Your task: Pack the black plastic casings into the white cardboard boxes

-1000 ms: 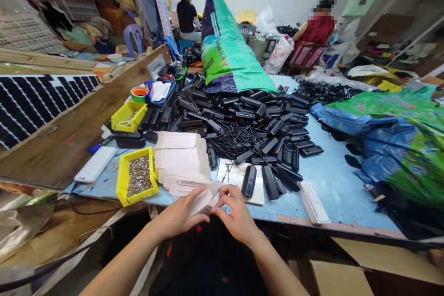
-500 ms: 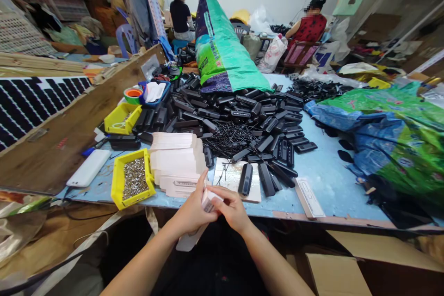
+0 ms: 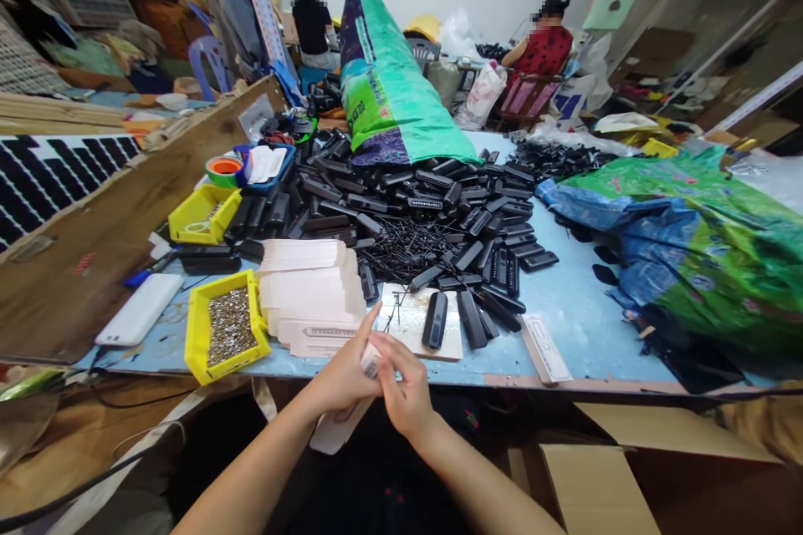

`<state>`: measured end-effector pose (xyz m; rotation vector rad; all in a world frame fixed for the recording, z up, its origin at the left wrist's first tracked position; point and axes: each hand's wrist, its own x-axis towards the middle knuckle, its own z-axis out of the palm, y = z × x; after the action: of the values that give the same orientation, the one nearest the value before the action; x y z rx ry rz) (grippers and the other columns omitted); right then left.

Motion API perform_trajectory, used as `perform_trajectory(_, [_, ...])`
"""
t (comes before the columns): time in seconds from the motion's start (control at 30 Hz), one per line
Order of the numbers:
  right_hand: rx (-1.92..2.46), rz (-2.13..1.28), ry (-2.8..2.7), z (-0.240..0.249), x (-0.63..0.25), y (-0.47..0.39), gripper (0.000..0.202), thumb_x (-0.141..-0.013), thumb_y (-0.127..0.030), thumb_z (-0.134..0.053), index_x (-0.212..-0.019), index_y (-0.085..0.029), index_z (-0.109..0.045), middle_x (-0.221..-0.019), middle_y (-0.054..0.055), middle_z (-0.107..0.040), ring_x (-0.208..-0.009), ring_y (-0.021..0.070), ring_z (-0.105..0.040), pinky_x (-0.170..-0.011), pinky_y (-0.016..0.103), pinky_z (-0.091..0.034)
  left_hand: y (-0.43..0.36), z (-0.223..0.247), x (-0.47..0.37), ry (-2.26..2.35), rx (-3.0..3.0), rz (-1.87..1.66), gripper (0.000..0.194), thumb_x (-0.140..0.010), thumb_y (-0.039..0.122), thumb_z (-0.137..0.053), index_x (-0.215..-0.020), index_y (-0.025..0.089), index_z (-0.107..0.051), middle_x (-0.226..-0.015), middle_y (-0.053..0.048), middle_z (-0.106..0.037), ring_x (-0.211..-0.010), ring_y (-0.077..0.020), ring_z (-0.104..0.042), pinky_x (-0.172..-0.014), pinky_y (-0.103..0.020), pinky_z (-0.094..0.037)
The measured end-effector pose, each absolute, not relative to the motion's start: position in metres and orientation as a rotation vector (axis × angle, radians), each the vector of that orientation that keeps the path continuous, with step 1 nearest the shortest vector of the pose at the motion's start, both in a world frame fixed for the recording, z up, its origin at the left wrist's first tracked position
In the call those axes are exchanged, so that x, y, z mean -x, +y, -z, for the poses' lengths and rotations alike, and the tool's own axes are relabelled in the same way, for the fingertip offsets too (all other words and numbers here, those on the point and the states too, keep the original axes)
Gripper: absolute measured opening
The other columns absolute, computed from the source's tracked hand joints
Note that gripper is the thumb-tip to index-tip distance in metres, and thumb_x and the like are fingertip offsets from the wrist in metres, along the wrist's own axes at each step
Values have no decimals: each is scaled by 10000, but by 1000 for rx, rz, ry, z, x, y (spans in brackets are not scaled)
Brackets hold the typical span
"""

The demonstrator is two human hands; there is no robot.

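Observation:
My left hand [image 3: 348, 372] is wrapped around a small white cardboard box [image 3: 335, 435], its index finger pointing up. The box tilts above my lap at the table's front edge. My right hand [image 3: 405, 380] has its fingers closed at the upper end of the box; the fingertips partly hide that end. Just beyond my left hand lies a fanned stack of flat white cartons [image 3: 310, 288]. A white board [image 3: 455, 343] with a black plastic case [image 3: 435, 320] on it lies past my right hand. Another white box [image 3: 544, 349] rests farther right.
Black cases [image 3: 427, 180] and thin black rods [image 3: 407, 249] heap mid-table. Yellow bins [image 3: 260, 326] with small metal parts and a white phone [image 3: 139, 309] are left. Green sacks [image 3: 708, 242] lie right. Two people sit behind. An open carton [image 3: 590, 489] stands below right.
The view has swung slightly right. My right hand has turned more upright, its fingers shifting over the upper end of the box. My left hand keeps its hold.

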<state>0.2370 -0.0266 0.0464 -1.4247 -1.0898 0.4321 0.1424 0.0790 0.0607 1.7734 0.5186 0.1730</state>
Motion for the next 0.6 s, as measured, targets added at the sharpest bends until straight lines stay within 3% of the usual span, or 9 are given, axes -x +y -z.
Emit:
perform_trajectory(0.07, [1454,-437,-1343,-42,-253,-31,362,-936,-248,-432,-1267,-231,-577,-1265,82,-599,-1193,208,-543,-1021,405,-440,82,-55,-137,595,-1713,-221,1047,-618,239,-741,-1477,173,-146,-1323,-134,-509,-1234,-284,-466,-1072,-408,-344])
perform_trajectory(0.17, [1753,-400,-1642,-35,-308,-42,443,-875,-121,-460,-1295,-229,-546,-1366,92,-511,-1295,239,-438,-1086,486,-341,93,-46,-118,780,-1324,-323,968,-646,255,-745,-1451,223,-208,-1188,-118,-605,-1111,-295,-574,-995,-471,-429])
perform_trajectory(0.23, [2010,-285,-1783,-30,-348,-50,473,-792,-54,-515,-1228,-222,-592,-1456,103,-394,-1383,308,-284,-1110,589,-209,104,-42,-101,791,-940,-391,896,-691,238,-712,-1437,270,-218,-1075,-94,-659,-1003,-293,-635,-900,-498,-496])
perform_trajectory(0.3, [2077,-265,-1909,-27,-373,-56,440,-752,-20,-521,-1127,-223,-629,-1452,90,-402,-1390,312,-264,-1111,608,-165,113,-41,-88,787,-648,-492,732,-747,204,-652,-1394,276,-316,-1053,-94,-673,-966,-286,-654,-827,-482,-541])
perform_trajectory(0.43, [1766,-382,-1479,-35,-357,-57,419,-814,-153,-528,-1225,-223,-487,-1214,102,-597,-1125,229,-572,-991,459,-435,110,-40,-88,928,-347,-752,271,-899,215,-485,-1156,180,-564,-954,-83,-694,-806,-203,-683,-685,-354,-599])
perform_trajectory(0.53, [1271,-498,-1016,-52,-311,-45,409,-877,-260,-460,-1272,-254,-356,-1077,96,-640,-938,215,-649,-814,405,-536,92,-42,-106,1031,-225,-779,189,-919,249,-482,-1049,167,-592,-861,-49,-691,-681,-162,-669,-608,-328,-606])
perform_trajectory(0.6, [1067,-548,-930,-65,-287,-35,350,-866,-253,-478,-1206,-267,-398,-1091,92,-635,-1007,228,-630,-865,428,-511,80,-43,-118,1043,-208,-706,186,-913,260,-501,-1035,154,-592,-870,-62,-690,-686,-159,-669,-608,-315,-606])
